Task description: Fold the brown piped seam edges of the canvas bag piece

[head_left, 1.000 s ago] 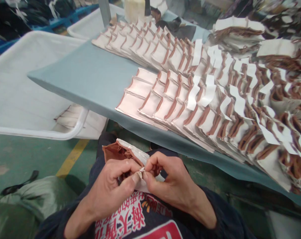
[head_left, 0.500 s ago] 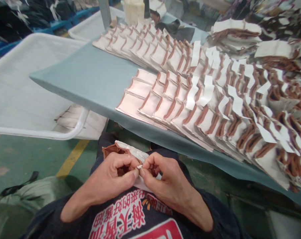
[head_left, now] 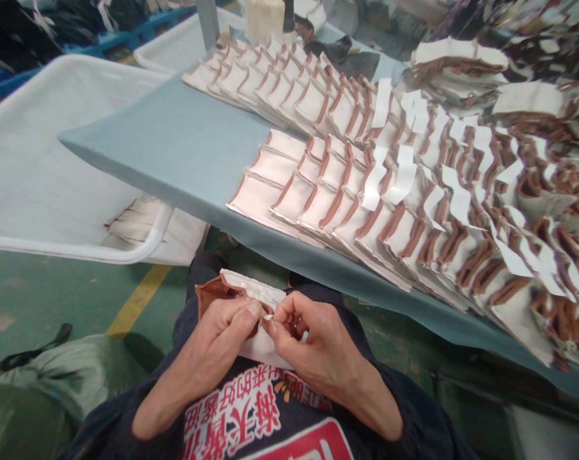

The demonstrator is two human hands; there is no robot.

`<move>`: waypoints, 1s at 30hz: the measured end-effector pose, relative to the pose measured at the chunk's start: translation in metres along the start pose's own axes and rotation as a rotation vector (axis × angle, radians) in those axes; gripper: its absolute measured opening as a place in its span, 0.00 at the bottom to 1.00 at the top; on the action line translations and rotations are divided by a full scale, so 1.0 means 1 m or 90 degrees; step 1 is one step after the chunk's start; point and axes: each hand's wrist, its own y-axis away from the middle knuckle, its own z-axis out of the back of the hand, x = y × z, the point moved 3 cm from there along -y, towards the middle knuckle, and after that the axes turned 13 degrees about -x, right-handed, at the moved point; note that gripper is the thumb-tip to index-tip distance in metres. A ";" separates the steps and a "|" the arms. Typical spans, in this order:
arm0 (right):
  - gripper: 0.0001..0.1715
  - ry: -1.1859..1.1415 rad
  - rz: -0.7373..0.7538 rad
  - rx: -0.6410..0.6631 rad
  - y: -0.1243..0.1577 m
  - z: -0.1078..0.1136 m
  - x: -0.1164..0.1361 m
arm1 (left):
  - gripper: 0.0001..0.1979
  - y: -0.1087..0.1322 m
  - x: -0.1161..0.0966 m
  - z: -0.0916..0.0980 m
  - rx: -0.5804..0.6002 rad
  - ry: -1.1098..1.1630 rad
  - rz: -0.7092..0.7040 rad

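A white and brown sewn fabric piece (head_left: 255,287) lies over my lap, its brown side turned up at the left. My left hand (head_left: 227,329) is closed on its near edge, thumb pressed on top. Close beside it my right hand (head_left: 308,329) pinches a corner of the same piece between thumb and forefinger, where a small pale bit shows at the fingertips. The other right fingers are curled in. Much of the piece is hidden behind both hands.
A blue-grey table (head_left: 150,134) stands ahead, with rows of similar white and brown pieces (head_left: 328,185) and white paper strips (head_left: 404,176) on them. At the left is a white plastic bin (head_left: 69,160); a green sack (head_left: 64,383) lies on the floor below.
My left thumb and fingers have drawn back a little to the left from the right fingertips, baring more of the pinched corner. My right hand stays nearly in place.
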 end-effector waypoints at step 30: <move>0.09 0.053 0.219 0.029 0.004 -0.008 -0.003 | 0.15 0.000 -0.017 0.013 0.098 -0.363 -0.192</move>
